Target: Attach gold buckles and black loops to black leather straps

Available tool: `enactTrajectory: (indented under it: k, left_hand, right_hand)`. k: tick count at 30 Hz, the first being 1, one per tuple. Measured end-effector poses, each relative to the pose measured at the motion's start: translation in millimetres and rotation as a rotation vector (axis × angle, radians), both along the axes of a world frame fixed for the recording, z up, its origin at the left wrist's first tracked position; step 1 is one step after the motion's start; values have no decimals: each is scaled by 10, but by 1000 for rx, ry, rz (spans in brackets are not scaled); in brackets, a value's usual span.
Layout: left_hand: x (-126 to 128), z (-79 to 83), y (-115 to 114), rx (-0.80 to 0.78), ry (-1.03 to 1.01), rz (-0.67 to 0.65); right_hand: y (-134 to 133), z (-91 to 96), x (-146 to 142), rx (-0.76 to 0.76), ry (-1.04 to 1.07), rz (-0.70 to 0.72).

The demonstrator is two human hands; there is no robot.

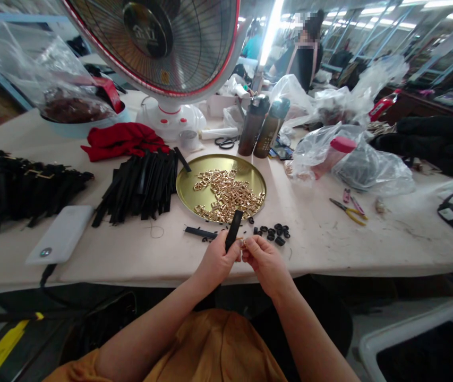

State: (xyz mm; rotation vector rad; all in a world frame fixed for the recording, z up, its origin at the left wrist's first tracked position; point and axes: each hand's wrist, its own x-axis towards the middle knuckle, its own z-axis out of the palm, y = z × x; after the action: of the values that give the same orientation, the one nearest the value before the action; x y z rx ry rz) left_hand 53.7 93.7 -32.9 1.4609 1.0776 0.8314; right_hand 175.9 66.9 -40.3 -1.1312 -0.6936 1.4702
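Near the table's front edge, my left hand is closed around a black strap whose end sticks up past the fingers. My right hand meets it, thumb and fingers pinching a small gold buckle against the strap. Just beyond lies a round gold tray with a heap of small gold buckles. Another black strap lies flat left of my hands. Several small black rings are scattered to the right. The fingers partly hide the held buckle.
A pile of black straps lies left of the tray, beside a white power bank. A large fan stands behind. Two dark bottles are at the back. Yellow-handled pliers and plastic bags lie right.
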Motion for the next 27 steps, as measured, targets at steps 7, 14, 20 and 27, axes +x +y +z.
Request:
enactTrajectory:
  k: [7, 14, 20, 27]
  left_hand:
    - [-35, -34, -11, -16, -14, -27]
    - [-197, -24, -80, -46, 98, -124]
    - [-266, 69, -149, -66, 215, -350]
    - [-193, 154, -101, -50, 217, -410]
  right_hand:
    - [-72, 38, -24, -182, 321, -9]
    - [-83, -26, 108, -193, 231, -140]
    - [-117, -65, 182, -110, 118, -121]
    - [-222, -46, 91, -67, 9, -66]
